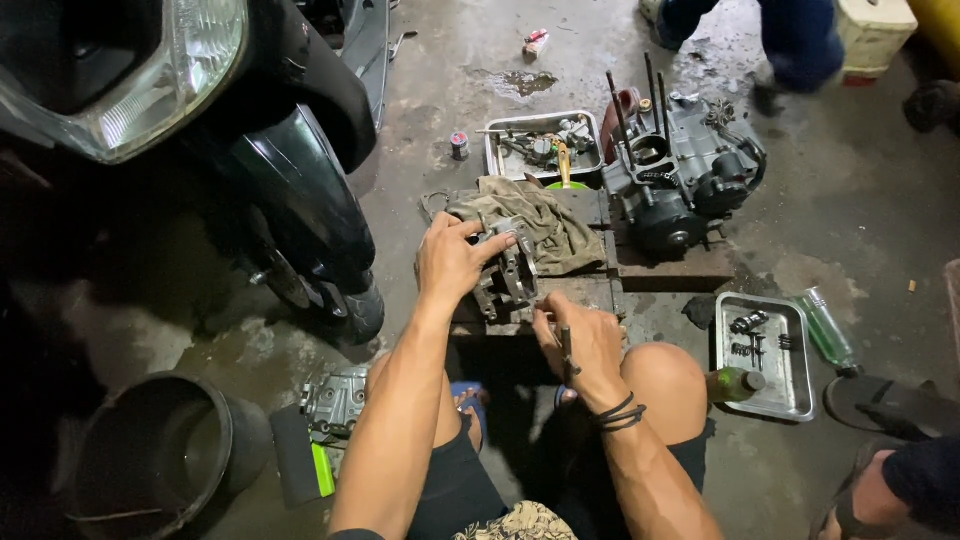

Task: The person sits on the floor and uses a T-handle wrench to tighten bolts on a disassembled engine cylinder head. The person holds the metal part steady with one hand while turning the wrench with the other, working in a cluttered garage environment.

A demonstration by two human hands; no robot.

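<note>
The grey cast-metal engine part [507, 275] lay on the low dark wooden block [590, 290], its long axis running away from the person, pinned under the clasping left hand [452, 262], while the right hand [580, 345], just beside its near end, gripped a slim dark tool [566, 350].

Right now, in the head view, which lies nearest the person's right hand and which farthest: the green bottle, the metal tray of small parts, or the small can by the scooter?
From the right hand:
1. Metal tray of small parts, just right of the knee.
2. Green bottle, beyond that tray's right edge.
3. Small can, up ahead near the scooter.
</note>
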